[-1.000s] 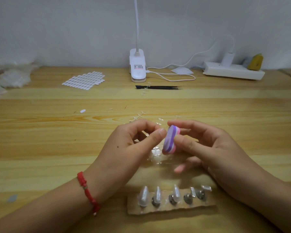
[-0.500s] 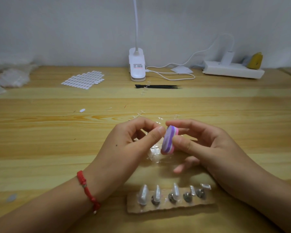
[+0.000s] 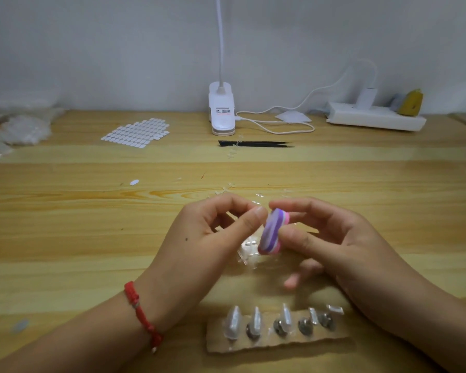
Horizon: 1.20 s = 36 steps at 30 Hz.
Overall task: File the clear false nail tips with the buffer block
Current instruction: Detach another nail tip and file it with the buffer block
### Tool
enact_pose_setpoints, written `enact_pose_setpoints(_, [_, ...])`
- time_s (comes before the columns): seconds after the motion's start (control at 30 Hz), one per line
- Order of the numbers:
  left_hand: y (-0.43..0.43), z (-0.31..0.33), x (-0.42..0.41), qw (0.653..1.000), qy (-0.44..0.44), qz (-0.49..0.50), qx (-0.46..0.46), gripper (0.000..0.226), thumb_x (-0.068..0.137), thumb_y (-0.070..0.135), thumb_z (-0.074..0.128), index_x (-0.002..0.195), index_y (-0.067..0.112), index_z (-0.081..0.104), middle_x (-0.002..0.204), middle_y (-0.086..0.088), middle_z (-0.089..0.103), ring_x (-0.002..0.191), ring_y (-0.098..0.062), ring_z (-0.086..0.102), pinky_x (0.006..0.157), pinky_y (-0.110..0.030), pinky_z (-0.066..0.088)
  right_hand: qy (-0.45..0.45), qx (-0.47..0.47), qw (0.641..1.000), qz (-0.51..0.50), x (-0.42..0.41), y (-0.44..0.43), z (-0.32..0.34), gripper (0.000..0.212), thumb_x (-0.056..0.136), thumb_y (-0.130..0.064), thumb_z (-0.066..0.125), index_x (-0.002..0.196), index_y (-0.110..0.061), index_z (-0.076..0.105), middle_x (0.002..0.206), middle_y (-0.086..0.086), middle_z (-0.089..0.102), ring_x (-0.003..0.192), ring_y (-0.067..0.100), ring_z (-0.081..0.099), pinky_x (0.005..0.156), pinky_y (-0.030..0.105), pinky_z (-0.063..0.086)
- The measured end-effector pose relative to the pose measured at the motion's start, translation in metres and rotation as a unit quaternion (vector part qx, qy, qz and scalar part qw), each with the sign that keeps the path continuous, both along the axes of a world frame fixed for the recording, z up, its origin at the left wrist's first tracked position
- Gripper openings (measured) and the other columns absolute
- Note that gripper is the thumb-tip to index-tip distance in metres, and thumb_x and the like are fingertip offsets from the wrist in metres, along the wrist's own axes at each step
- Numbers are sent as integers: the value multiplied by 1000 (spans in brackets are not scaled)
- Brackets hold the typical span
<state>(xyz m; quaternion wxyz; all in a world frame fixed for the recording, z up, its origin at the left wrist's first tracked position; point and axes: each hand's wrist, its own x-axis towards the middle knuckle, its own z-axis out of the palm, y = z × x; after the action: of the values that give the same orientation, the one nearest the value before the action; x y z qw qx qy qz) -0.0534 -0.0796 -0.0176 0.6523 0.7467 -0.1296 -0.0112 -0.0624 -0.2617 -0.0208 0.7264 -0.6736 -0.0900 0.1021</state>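
The 2 forearms reach in from the desk's (image 3: 78,238) near edge and meet near its middle. The left hand (image 3: 207,238) is curled, thumb and forefinger pinched tip to tip; anything between them is too small to tell. The right hand (image 3: 342,246) grips the buffer block (image 3: 272,231) between thumb and forefinger, its lower fingers (image 3: 293,282) loosely curled.

The right hand (image 3: 334,243) grips a purple-and-pink buffer block (image 3: 272,231) on edge between thumb and fingers. The left hand (image 3: 205,238), with a red bracelet (image 3: 141,310) at its wrist, pinches a clear nail tip (image 3: 256,206), hard to make out, against the block's face. Loose clear tips (image 3: 249,251) lie on the desk (image 3: 65,224) below. Nearer the person, a cardboard strip (image 3: 275,343) carries 5 mounted tips (image 3: 233,323). Far back stand a lamp base (image 3: 222,109), black tweezers (image 3: 256,143) and a power strip (image 3: 374,119).
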Motion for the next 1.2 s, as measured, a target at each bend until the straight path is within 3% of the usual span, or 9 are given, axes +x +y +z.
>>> enact_pose_setpoints(0.23, [-1,0,-1,1000,2,-1,-2,24,74,38,65,78,16,73,63,-3,61,56,-10,49,52,-19,39,-5,0,1000,3,0,0,0,34,70,-26,74,104,-26,74,103,7,72,81,31,73,52,27,57])
enact_pose_setpoints(0.33, [-1,1,-2,1000,1,-1,-3,23,72,40,65,75,18,73,58,9,56,52,-5,45,50,-12,36,7,41,999,-30,2,-2,0,36,67,-26,75,103,-22,74,101,13,72,88,29,73,49,26,56])
enact_pose_setpoints(0.47, [0,0,-1,1000,-5,4,2,22,76,39,65,78,19,73,62,5,62,54,-8,50,50,-17,41,-1,-16,1000,8,1,0,1,33,73,-29,78,106,-26,73,103,5,73,81,33,73,53,27,57])
enact_pose_setpoints(0.57, [-1,0,-1,1000,-6,-3,7,25,71,44,65,75,21,73,60,9,58,54,-5,46,51,-13,38,31,42,998,-19,2,-3,0,37,71,-23,72,108,-16,72,97,12,74,84,24,73,49,24,55])
enact_pose_setpoints(0.73, [1,-2,0,1000,0,2,-5,25,72,42,66,77,19,74,70,-9,65,60,-11,51,55,-20,42,11,2,1000,5,0,-1,1,34,72,-27,75,105,-24,74,102,8,73,84,32,73,54,26,57])
enact_pose_setpoints(0.83, [0,-2,0,1000,1,-7,3,26,68,45,66,76,21,74,75,-7,68,63,-11,53,57,-20,42,21,49,998,-28,1,-2,0,40,67,-24,74,106,-17,73,97,15,73,84,26,73,50,24,55])
enact_pose_setpoints(0.97, [1,-2,2,1000,6,4,-6,25,72,43,65,78,20,73,68,-4,64,58,-12,50,54,-21,41,6,-19,1000,19,-1,-1,1,33,74,-29,77,107,-27,73,104,6,73,82,33,73,55,27,58])
enact_pose_setpoints(1.07, [0,-2,1,1000,12,-14,1,24,71,42,65,76,19,73,66,-2,62,59,-11,49,54,-18,40,17,38,999,-21,1,-2,0,36,69,-26,74,105,-20,74,100,12,73,86,28,73,53,25,57])
enact_pose_setpoints(1.2, [1,-2,1,1000,14,2,-5,24,73,42,65,77,19,72,64,-13,59,56,-13,48,52,-22,40,-1,-11,1000,6,0,-1,0,30,77,-26,75,106,-26,73,102,7,73,82,32,73,56,27,58])
